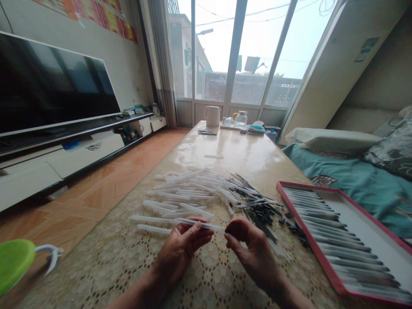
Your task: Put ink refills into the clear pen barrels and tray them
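A blue-and-white label (pixel 366 49) sits on the tall pale cabinet (pixel 325 56) at the right, its print too small to read; the red and gold posters (pixel 106 17) on the wall are too blurred to read. The left hand (pixel 180 249) is closed on a white pen tube (pixel 206 224), its thumb on top and its fingers beneath, the tube running out past both sides of the grip. The right hand (pixel 254 251) has its thumb and forefinger together on a small black piece (pixel 227 231) at the tube's right end. Beyond the hands, more white tubes (pixel 183 193) lie in a loose pile on a table with a flowered cover (pixel 206 283). Thin dark refills (pixel 246 184) and black caps (pixel 262 212) are heaped to the right of them, beside a red-edged box (pixel 370 204) holding a row of pens (pixel 347 244). A jug (pixel 212 116) and a glass pot (pixel 240 118) stand at the far end, before tall windows (pixel 251 51). A television (pixel 54 86) is on the left, and a teal-covered bed or sofa (pixel 360 180) on the right.
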`<state>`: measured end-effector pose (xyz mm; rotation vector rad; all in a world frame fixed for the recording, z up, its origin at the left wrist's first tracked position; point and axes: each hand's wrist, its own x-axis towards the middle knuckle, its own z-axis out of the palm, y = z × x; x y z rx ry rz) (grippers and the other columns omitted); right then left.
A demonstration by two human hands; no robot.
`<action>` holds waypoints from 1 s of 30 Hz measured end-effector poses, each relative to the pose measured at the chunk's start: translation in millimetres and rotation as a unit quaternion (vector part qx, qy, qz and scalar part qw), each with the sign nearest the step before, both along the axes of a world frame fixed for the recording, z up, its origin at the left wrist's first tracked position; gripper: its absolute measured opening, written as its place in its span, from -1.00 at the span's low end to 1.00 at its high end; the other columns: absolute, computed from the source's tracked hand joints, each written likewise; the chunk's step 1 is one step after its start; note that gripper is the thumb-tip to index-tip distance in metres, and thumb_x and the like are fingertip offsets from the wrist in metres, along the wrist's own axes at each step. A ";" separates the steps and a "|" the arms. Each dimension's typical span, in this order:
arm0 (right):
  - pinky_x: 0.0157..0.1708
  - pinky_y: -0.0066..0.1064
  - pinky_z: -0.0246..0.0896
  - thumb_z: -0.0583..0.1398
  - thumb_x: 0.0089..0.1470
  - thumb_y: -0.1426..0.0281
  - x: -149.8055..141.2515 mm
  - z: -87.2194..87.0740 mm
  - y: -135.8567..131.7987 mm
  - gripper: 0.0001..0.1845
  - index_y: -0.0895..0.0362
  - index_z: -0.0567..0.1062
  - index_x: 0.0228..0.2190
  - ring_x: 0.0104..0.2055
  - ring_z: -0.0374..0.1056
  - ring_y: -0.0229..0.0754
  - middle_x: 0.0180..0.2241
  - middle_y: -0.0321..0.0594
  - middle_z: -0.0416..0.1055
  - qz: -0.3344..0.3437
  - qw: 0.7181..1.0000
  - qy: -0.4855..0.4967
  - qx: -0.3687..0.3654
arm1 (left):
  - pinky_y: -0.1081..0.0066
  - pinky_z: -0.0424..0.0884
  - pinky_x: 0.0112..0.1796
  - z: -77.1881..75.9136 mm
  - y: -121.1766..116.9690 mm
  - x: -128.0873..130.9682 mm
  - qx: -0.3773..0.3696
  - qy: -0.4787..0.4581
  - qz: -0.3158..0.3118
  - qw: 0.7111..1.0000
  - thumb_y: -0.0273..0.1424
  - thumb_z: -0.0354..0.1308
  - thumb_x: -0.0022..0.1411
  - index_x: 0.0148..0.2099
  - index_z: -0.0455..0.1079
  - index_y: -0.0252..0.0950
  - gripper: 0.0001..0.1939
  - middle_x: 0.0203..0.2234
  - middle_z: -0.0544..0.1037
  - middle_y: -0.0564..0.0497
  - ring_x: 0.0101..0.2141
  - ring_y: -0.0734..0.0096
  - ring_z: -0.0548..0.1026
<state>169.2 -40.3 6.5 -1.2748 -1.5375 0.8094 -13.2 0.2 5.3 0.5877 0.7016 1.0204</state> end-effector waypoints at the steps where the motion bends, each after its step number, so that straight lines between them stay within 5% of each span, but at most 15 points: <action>1: -0.41 -0.48 0.27 0.15 0.10 0.37 -0.4 -0.5 0.2 -0.92 0.13 0.36 -0.36 -0.45 0.35 -0.29 -0.46 -0.30 0.38 0.003 1.000 0.007 0.001 | 0.36 0.48 -0.23 -0.3 -0.1 0.0 0.002 0.002 -0.002 1.000 -0.47 0.30 0.04 -0.31 0.49 -0.35 -0.88 -0.45 0.63 -0.06 -0.35 0.30 0.59; 14: -0.70 -0.57 0.12 0.14 0.10 0.14 -2.5 -5.3 -0.3 -0.68 0.17 0.37 -0.42 -0.64 0.33 -0.34 -0.53 -0.28 0.41 0.006 0.990 0.111 -0.087 | 0.37 0.47 -0.25 -2.3 -1.2 0.2 0.020 0.029 -0.022 0.999 -0.42 0.31 0.03 -0.31 0.50 -0.35 -0.86 -0.45 0.63 -0.10 -0.38 0.31 0.58; 19: -0.72 -0.58 0.08 0.01 0.16 0.06 -1.0 -7.2 -0.2 -0.55 0.15 0.32 -0.53 -0.72 0.22 -0.38 -0.65 -0.33 0.34 0.000 0.996 0.030 -0.079 | 0.37 0.47 -0.25 -5.2 -1.7 0.2 0.036 0.032 -0.035 0.998 -0.42 0.29 0.05 -0.30 0.50 -0.34 -0.88 -0.46 0.64 -0.12 -0.39 0.32 0.58; 25: -0.60 -0.54 0.16 0.00 0.18 0.13 1.5 2.0 -1.9 -0.68 0.13 0.32 -0.32 -0.61 0.31 -0.33 -0.50 -0.28 0.43 0.019 0.998 -0.048 -0.045 | 0.38 0.47 -0.25 -2.4 -0.1 0.7 0.038 0.040 -0.021 0.998 -0.43 0.29 0.05 -0.30 0.50 -0.34 -0.88 -0.45 0.64 -0.11 -0.37 0.32 0.58; 30: -0.64 -0.55 0.08 -0.12 0.24 0.13 1.5 -4.5 -1.2 -0.55 0.11 0.27 -0.53 -0.68 0.22 -0.35 -0.65 -0.31 0.36 0.028 0.995 -0.088 -0.031 | 0.41 0.48 -0.29 -1.0 -1.2 1.1 0.042 0.048 -0.032 0.997 -0.44 0.29 0.06 -0.30 0.50 -0.34 -0.88 -0.46 0.64 -0.11 -0.40 0.33 0.59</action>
